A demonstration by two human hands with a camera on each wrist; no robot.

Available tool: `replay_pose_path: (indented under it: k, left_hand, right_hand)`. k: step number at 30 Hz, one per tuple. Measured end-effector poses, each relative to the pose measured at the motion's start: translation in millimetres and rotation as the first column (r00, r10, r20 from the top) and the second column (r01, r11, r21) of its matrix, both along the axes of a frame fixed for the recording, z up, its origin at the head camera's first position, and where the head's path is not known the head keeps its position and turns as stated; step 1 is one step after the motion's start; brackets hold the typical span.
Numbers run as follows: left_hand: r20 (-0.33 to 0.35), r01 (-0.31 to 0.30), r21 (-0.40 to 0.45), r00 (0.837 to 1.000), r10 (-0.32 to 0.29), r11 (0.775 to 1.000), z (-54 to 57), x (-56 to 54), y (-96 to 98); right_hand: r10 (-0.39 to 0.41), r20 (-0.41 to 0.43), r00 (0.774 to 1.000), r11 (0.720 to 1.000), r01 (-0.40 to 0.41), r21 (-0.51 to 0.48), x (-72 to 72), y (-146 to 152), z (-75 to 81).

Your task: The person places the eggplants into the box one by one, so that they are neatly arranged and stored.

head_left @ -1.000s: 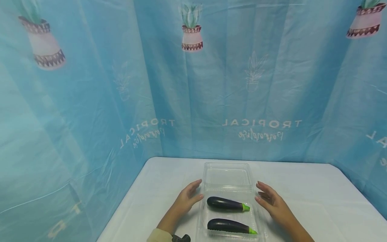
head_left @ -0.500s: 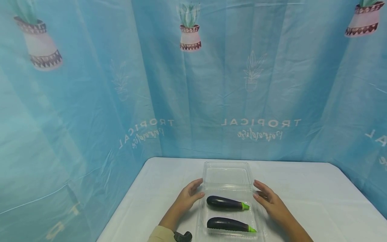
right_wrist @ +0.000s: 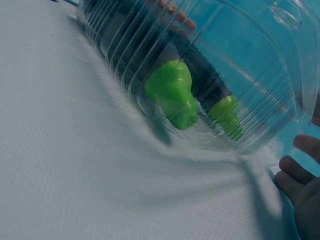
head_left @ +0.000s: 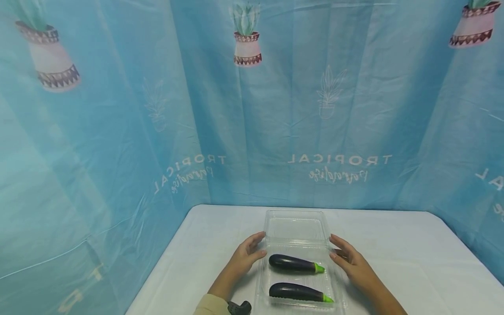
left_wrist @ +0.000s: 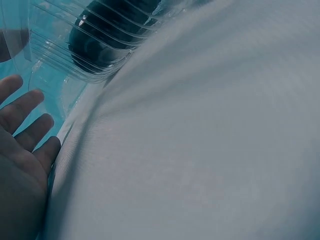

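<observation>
A clear plastic clamshell box lies on the table with its lid folded back, away from the person. Two dark purple eggplants with bright green caps are in the base, the far eggplant and the near eggplant, caps toward the right. At the box's left side is my left hand, fingertips right by the edge near the hinge. My right hand mirrors it on the right side. In the wrist views, the fingers of the left hand and right hand are extended, holding nothing.
A white cloth covers the table. Blue printed curtains enclose it at the back and sides. A dark device sits on the left wrist, beside a beige sleeve.
My right hand has come slightly left, closer to the box's edge. The left hand has shifted a little toward the box too. Box and eggplants lie as before.
</observation>
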State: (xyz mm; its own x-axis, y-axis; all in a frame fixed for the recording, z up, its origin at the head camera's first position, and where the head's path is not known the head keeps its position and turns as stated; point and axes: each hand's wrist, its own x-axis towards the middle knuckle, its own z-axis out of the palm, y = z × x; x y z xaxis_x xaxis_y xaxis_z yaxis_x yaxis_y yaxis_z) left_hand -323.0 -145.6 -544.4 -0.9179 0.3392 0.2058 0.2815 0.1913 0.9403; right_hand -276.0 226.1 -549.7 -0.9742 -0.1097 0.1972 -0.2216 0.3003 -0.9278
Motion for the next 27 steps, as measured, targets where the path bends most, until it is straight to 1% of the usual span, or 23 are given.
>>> replay_pose_path:
  k: [4,8,16,22,27]
  left_hand:
    - [-0.002,-0.001,0.0,1.0,0.001,1.0,-0.9,-0.7,-0.1]
    - [-0.011,0.001,0.007,1.0,-0.001,1.0,-2.1,-1.9,-0.3]
    - [-0.067,0.03,0.067,0.997,-0.025,0.997,-4.9,-2.2,-1.2]
    - [-0.06,0.016,0.09,0.998,-0.011,0.996,-4.2,0.0,-2.2]
    - [-0.091,0.007,0.105,0.996,0.003,0.994,-2.2,1.4,-1.2]
  right_hand:
    - [-0.008,0.008,1.0,1.0,0.008,0.005,0.6,0.0,-0.5]
    - [-0.003,-0.008,1.0,1.0,0.003,0.0,1.4,-0.3,0.0]
    - [0.002,-0.016,1.0,1.0,-0.002,-0.018,1.7,-0.1,-0.1]
    - [-0.005,-0.008,1.0,1.0,0.005,-0.029,1.8,0.3,-1.2]
    - [-0.001,-0.035,0.999,0.998,-0.001,-0.055,2.9,0.6,-1.3]
